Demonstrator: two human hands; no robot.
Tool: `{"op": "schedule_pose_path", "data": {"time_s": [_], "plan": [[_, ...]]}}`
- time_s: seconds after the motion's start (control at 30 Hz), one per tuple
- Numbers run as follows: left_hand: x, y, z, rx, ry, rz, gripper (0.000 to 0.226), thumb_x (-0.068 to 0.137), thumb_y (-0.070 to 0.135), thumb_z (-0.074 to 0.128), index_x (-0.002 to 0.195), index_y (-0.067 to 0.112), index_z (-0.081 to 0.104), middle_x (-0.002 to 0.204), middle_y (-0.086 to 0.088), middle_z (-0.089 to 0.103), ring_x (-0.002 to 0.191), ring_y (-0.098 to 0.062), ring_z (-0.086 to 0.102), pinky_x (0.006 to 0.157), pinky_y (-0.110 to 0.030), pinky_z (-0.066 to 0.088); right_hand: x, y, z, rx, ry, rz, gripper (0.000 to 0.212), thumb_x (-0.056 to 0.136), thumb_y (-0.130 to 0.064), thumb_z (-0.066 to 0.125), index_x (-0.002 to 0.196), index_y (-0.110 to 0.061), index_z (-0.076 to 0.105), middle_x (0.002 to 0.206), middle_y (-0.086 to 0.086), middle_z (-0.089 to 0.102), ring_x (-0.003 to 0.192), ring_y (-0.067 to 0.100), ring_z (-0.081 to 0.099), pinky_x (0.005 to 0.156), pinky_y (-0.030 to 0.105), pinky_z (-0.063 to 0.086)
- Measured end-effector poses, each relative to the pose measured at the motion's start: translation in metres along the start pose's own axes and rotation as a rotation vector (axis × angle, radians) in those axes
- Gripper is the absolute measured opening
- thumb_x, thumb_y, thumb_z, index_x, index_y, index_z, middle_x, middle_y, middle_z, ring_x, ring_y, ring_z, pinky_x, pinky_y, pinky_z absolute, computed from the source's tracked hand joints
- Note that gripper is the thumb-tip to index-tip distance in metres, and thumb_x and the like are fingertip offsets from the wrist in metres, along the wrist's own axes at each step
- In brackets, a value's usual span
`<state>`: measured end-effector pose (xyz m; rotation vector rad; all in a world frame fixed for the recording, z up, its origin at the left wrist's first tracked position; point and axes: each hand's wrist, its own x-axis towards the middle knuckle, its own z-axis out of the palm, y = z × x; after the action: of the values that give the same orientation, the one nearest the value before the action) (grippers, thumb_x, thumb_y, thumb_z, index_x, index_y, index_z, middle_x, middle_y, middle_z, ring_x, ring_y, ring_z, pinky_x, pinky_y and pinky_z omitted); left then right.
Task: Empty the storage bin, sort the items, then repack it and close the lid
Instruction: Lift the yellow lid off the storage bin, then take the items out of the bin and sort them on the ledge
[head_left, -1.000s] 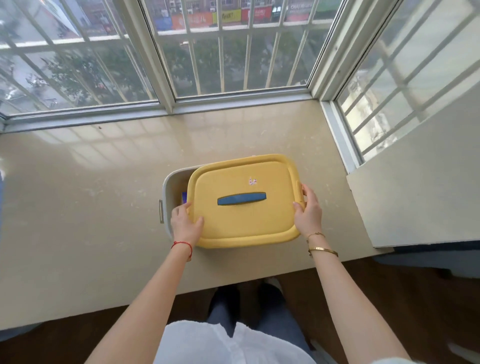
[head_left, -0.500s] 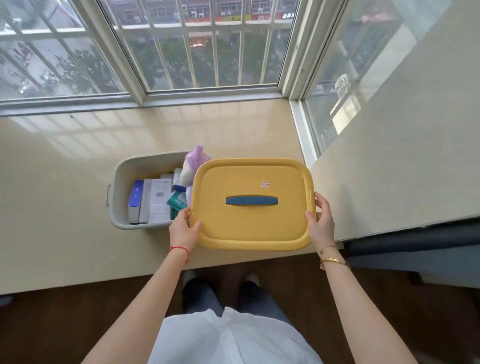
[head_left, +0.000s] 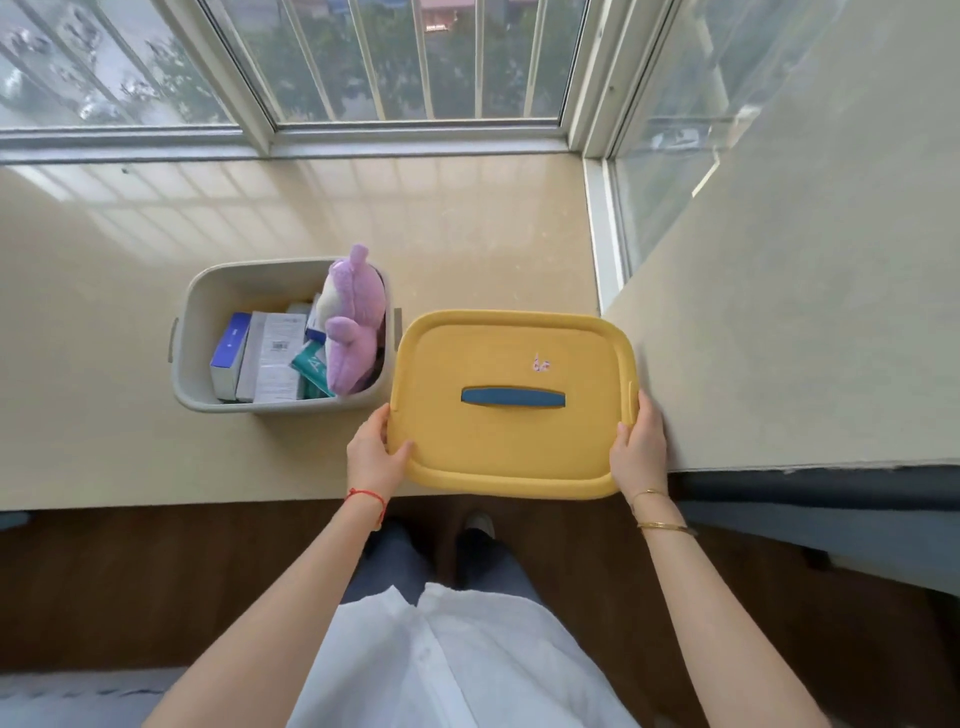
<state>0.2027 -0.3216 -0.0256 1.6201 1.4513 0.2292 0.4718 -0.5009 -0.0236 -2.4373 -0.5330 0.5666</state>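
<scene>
A yellow lid (head_left: 511, 447) with a blue handle (head_left: 512, 397) is held level to the right of the grey storage bin (head_left: 193, 374). My left hand (head_left: 375, 457) grips the lid's near left edge, and my right hand (head_left: 640, 451) grips its right edge. The bin stands open on the beige ledge. Inside it are a purple plush toy (head_left: 353, 332), a blue box (head_left: 230, 353), white boxes (head_left: 274, 358) and a teal packet (head_left: 310, 370).
The beige ledge (head_left: 104, 441) runs along barred windows (head_left: 405, 57) at the back. A wall panel (head_left: 805, 312) rises at the right, touching the lid's right side. The ledge's front edge lies just under the lid; dark floor and my legs are below.
The lid came off the bin and moved right, uncovering the whole bin and its contents. Both hands kept their hold on its edges.
</scene>
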Motion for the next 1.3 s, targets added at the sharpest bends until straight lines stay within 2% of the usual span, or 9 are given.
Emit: {"op": "schedule_pose_path", "data": {"time_s": [0.47, 0.63, 0.77, 0.87, 0.97, 1.03, 1.13, 1.2, 1.3], "plan": [[0.052, -0.055, 0.043, 0.17, -0.132, -0.159, 0.065, 0.083, 0.018, 0.068, 0.141, 0.011, 0.039, 0.133, -0.012, 0.054, 0.122, -0.03, 0.051, 0.107, -0.044, 0.038, 0.053, 0.046, 0.076, -0.179, -0.267, 0.113, 0.057, 0.097, -0.014, 0.044, 0.148, -0.014, 0.02, 0.15, 0.009, 0.032, 0.139, 0.029, 0.03, 0.113, 0.046, 0.031], [0.063, -0.063, 0.049, 0.188, -0.176, -0.196, 0.068, 0.087, 0.022, 0.063, 0.146, 0.012, 0.031, 0.138, -0.011, 0.05, 0.125, -0.03, 0.048, 0.108, -0.041, 0.036, 0.055, 0.05, 0.094, -0.279, -0.293, 0.087, 0.06, 0.095, -0.016, 0.049, 0.147, -0.012, 0.021, 0.145, 0.013, 0.036, 0.134, 0.031, 0.036, 0.11, 0.046, 0.035], [0.063, -0.064, 0.043, 0.172, -0.194, -0.214, 0.065, 0.089, 0.022, 0.061, 0.145, 0.01, 0.032, 0.141, -0.011, 0.048, 0.129, -0.026, 0.047, 0.109, -0.038, 0.035, 0.046, 0.04, 0.096, -0.285, -0.289, 0.069, 0.058, 0.095, -0.019, 0.05, 0.146, -0.011, 0.023, 0.145, 0.012, 0.037, 0.133, 0.03, 0.038, 0.108, 0.044, 0.036], [0.057, -0.058, 0.026, 0.147, -0.135, -0.157, 0.054, 0.089, 0.021, 0.06, 0.139, 0.012, 0.043, 0.134, -0.01, 0.055, 0.122, -0.025, 0.052, 0.105, -0.039, 0.04, 0.033, 0.01, 0.096, -0.211, -0.231, 0.019, 0.054, 0.095, -0.019, 0.05, 0.144, -0.01, 0.029, 0.144, 0.013, 0.038, 0.133, 0.028, 0.037, 0.109, 0.04, 0.034], [0.049, -0.048, -0.008, 0.151, -0.044, -0.005, 0.04, 0.089, 0.023, 0.06, 0.127, 0.016, 0.055, 0.123, -0.004, 0.061, 0.113, -0.019, 0.057, 0.098, -0.038, 0.046, 0.016, -0.039, 0.1, -0.141, -0.173, -0.126, 0.048, 0.095, -0.023, 0.051, 0.14, -0.012, 0.038, 0.139, 0.009, 0.044, 0.13, 0.024, 0.039, 0.107, 0.034, 0.034], [0.046, -0.044, -0.035, 0.162, 0.008, 0.105, 0.033, 0.088, 0.023, 0.062, 0.12, 0.017, 0.061, 0.116, 0.0, 0.064, 0.107, -0.015, 0.059, 0.094, -0.034, 0.048, 0.003, -0.076, 0.107, -0.1, -0.168, -0.226, 0.047, 0.094, -0.028, 0.052, 0.138, -0.014, 0.041, 0.136, 0.005, 0.047, 0.127, 0.02, 0.039, 0.104, 0.028, 0.034], [0.052, -0.047, -0.082, 0.197, 0.075, 0.202, 0.024, 0.085, 0.024, 0.063, 0.109, 0.022, 0.065, 0.103, 0.007, 0.067, 0.093, -0.009, 0.061, 0.085, -0.027, 0.049, -0.014, -0.134, 0.126, -0.035, -0.168, -0.32, 0.05, 0.093, -0.034, 0.053, 0.137, -0.014, 0.043, 0.136, 0.003, 0.048, 0.128, 0.018, 0.04, 0.104, 0.027, 0.032], [0.063, -0.054, -0.115, 0.199, 0.123, 0.229, 0.021, 0.085, 0.024, 0.062, 0.106, 0.024, 0.066, 0.098, 0.008, 0.066, 0.087, -0.008, 0.06, 0.081, -0.029, 0.052, -0.024, -0.172, 0.142, -0.005, -0.157, -0.362, 0.051, 0.092, -0.036, 0.055, 0.136, -0.012, 0.045, 0.134, 0.005, 0.049, 0.128, 0.02, 0.041, 0.105, 0.026, 0.029], [0.091, -0.065, -0.164, 0.149, 0.208, 0.185, 0.019, 0.086, 0.02, 0.061, 0.105, 0.02, 0.065, 0.099, 0.003, 0.066, 0.085, -0.013, 0.061, 0.079, -0.036, 0.054, -0.035, -0.222, 0.17, 0.047, -0.159, -0.37, 0.055, 0.089, -0.037, 0.059, 0.134, -0.008, 0.045, 0.131, 0.009, 0.05, 0.125, 0.022, 0.044, 0.105, 0.027, 0.033]]}}
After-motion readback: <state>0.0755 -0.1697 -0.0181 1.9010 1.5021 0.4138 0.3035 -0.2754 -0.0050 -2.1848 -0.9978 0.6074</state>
